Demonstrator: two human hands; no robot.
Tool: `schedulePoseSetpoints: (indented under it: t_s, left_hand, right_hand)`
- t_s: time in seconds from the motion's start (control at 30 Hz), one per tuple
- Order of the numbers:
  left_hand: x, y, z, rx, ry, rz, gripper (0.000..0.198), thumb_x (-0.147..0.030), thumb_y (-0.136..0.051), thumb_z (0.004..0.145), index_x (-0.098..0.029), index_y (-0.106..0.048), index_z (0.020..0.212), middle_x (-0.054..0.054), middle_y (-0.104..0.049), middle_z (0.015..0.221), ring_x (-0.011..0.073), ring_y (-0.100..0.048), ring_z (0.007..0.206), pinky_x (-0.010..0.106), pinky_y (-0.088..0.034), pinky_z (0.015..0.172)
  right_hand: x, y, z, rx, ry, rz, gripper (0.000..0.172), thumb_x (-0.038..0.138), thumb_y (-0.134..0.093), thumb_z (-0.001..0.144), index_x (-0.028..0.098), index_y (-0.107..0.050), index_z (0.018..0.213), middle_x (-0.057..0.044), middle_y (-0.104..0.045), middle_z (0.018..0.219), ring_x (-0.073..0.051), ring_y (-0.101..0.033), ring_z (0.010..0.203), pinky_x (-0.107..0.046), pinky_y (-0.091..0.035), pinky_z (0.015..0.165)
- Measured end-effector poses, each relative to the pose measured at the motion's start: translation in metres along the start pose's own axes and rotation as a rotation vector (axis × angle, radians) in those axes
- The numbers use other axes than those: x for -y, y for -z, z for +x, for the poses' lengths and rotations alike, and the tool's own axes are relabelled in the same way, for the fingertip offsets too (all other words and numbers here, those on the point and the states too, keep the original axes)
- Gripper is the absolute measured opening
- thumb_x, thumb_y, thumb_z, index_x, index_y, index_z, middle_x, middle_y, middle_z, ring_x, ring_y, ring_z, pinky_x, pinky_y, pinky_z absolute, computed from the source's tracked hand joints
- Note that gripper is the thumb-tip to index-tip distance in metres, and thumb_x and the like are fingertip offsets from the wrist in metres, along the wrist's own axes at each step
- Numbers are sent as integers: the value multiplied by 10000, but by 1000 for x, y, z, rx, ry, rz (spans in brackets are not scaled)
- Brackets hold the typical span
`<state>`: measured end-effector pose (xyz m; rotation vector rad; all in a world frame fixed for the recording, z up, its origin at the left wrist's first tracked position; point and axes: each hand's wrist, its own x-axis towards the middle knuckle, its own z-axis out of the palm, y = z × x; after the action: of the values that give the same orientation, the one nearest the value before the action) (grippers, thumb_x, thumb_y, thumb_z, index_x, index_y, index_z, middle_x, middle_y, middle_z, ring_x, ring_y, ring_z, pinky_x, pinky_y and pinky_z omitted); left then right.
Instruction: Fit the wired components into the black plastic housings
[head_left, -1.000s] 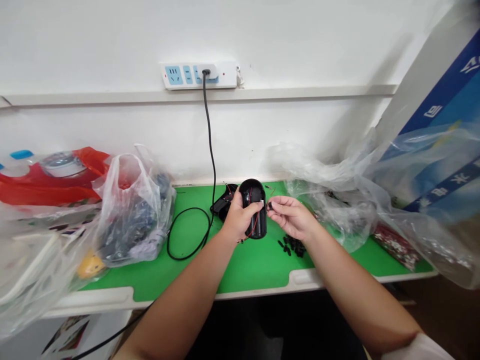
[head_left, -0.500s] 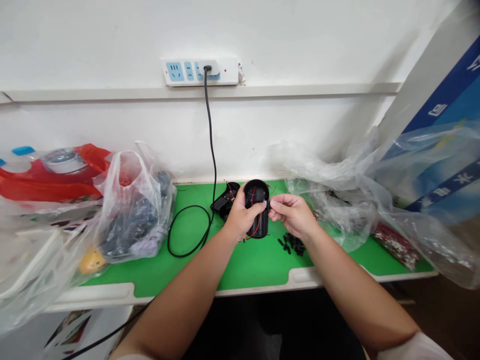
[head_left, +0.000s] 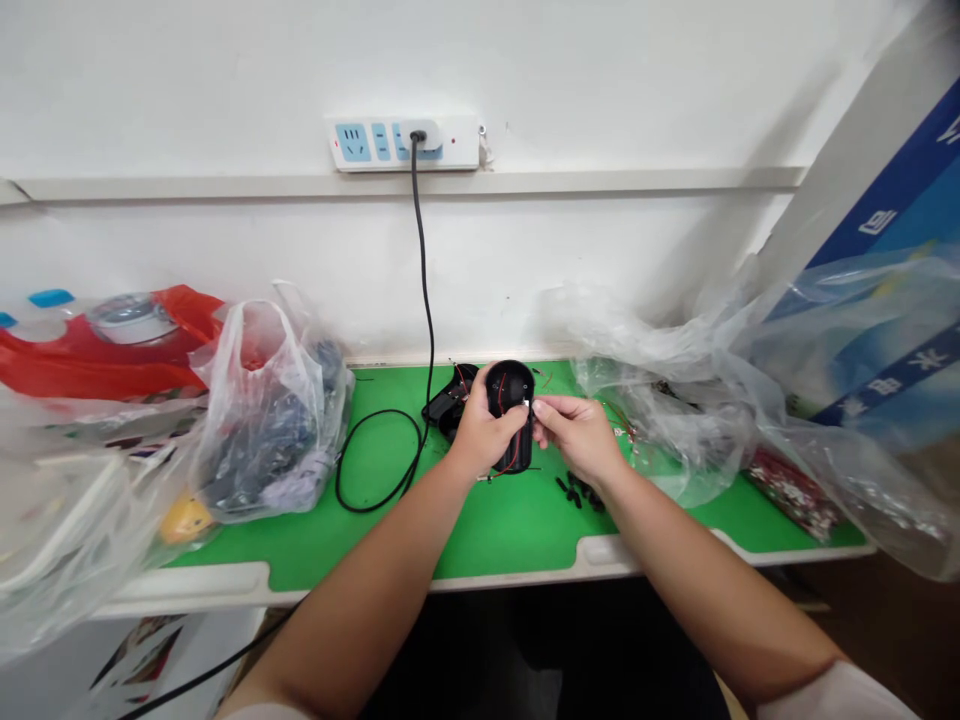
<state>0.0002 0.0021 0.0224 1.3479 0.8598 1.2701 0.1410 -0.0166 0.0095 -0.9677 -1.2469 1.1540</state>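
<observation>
My left hand is wrapped round a black plastic casing with a rounded top, its thumb pressing near a small white piece on the front. Thin red wires run over the casing. My right hand meets the casing's right edge with thumb and forefinger pinched together; whatever sits between those fingertips is too small to make out. Behind my left hand lie other black plastic parts. Small black pieces are heaped on the green mat below my right hand, which partly hides them.
A black cable drops from a power strip on the wall and coils on the mat. A filled plastic bag and a red bag stand left. Clear plastic bags lie right, near small wired parts.
My right hand has shifted slightly left, closer against the casing's edge. The casing has turned a little in my left hand. Small wired parts right of my right hand show more now.
</observation>
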Motion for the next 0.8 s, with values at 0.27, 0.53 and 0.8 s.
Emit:
schedulePoseSetpoints:
  t_s: [0.27, 0.53, 0.8]
  left_hand:
    - [-2, -1, 0, -61, -141, 75, 523, -167, -632, 651, -215, -452, 1140, 30, -573, 1003, 156, -568, 878, 283, -443, 849]
    - [-8, -6, -7, -51, -225, 176, 463, -142, -612, 658, -196, -463, 1094, 38, -557, 992, 165, -545, 884, 292, -424, 870]
    - [-9, -12, -12, -68, -227, 244, 468, -128, -588, 662, -191, -447, 1104, 40, -566, 976, 159, -552, 839, 285, -439, 823]
  right_hand:
    - [7, -10, -7, 48, 372, -553, 319, 331, -388, 897, 173, -547, 671, -31, -506, 706, -149, -495, 693, -277, -411, 651]
    - [-6, -13, -18, -41, 485, -733, 219, 203, -359, 880, 180, -577, 890, -52, -528, 746, -172, -501, 692, -311, -431, 677]
    - [-4, -16, -27, -73, 493, -841, 241, 169, -356, 867, 147, -582, 950, -85, -550, 768, -194, -517, 721, -340, -447, 695]
